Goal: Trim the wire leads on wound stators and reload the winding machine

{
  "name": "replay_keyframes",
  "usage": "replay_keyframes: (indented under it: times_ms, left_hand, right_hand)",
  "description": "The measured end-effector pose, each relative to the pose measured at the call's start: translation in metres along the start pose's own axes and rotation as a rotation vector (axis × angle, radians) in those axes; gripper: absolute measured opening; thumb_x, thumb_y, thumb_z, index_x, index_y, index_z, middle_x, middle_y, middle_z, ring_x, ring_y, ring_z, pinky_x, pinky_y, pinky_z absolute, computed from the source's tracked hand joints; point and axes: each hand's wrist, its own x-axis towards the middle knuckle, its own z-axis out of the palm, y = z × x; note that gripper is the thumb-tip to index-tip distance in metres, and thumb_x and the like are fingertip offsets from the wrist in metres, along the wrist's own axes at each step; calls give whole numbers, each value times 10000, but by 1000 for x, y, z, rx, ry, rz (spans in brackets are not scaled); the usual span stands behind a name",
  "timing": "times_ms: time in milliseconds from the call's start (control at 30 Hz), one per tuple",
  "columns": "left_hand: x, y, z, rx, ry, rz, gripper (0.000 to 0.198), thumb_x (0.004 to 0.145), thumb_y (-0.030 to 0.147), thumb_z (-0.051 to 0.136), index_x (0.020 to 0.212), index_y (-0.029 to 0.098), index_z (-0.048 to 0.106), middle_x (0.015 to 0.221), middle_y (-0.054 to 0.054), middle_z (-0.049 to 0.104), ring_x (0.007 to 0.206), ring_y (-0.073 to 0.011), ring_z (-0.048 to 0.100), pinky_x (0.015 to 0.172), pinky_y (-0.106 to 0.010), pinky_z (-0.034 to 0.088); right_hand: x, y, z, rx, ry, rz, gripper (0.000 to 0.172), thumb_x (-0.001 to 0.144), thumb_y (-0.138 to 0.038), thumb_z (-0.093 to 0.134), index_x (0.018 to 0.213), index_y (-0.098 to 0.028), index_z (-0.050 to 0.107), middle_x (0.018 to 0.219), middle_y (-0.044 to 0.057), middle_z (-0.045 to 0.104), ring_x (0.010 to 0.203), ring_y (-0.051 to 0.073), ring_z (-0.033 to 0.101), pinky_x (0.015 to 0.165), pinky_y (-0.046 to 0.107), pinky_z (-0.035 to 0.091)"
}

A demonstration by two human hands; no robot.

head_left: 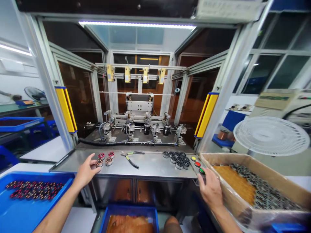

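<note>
My left hand is at the left of the metal ledge, its thumb and fingers around the near side of a copper-wound motor stator. Beside that part stand three similar ones with red tops, among them a wound stator. My right hand is at the ledge's right end, fingers apart and holding nothing. One fingertip is at the green button, which sits below a red button and a yellow button. Left of the buttons lies a cluster of black unwound stators.
Green-handled cutters lie mid-ledge. Behind stands a machine with several winding stations, flanked by yellow bars. A blue tray of wound parts is left, a lined carton of stators right, a blue bin below.
</note>
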Motion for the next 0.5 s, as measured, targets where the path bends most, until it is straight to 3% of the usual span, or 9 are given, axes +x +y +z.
replay_keyframes:
  times_ms: [267, 400, 500]
  left_hand:
    - [5, 3, 2, -137, 102, -45, 987, 559, 538, 698, 1394, 77, 440, 1087, -203, 725, 1015, -374, 704, 986, -531, 508]
    - [-5, 9, -15, -280, 163, -81, 1107, 569, 574, 692, 1489, 106, 291, 1202, -216, 665, 989, -343, 723, 933, -477, 565]
    - [-28, 11, -33, -403, 252, -102, 976, 675, 559, 672, 1499, 219, 273, 1297, -183, 624, 1083, -335, 697, 986, -478, 542]
  right_hand:
    - [-8, 2, 2, 49, -12, 15, 510, 991, -502, 394, 1192, -72, 580, 1137, 230, 664, 1106, 352, 612, 962, 555, 511]
    - [-2, 1, 0, 71, -44, 76, 509, 973, -535, 427, 1114, -82, 611, 1086, 225, 682, 1055, 347, 637, 932, 548, 526]
    - [7, 1, -5, 84, -82, 92, 485, 963, -547, 451, 1077, -109, 625, 1048, 193, 698, 1021, 327, 652, 909, 526, 541]
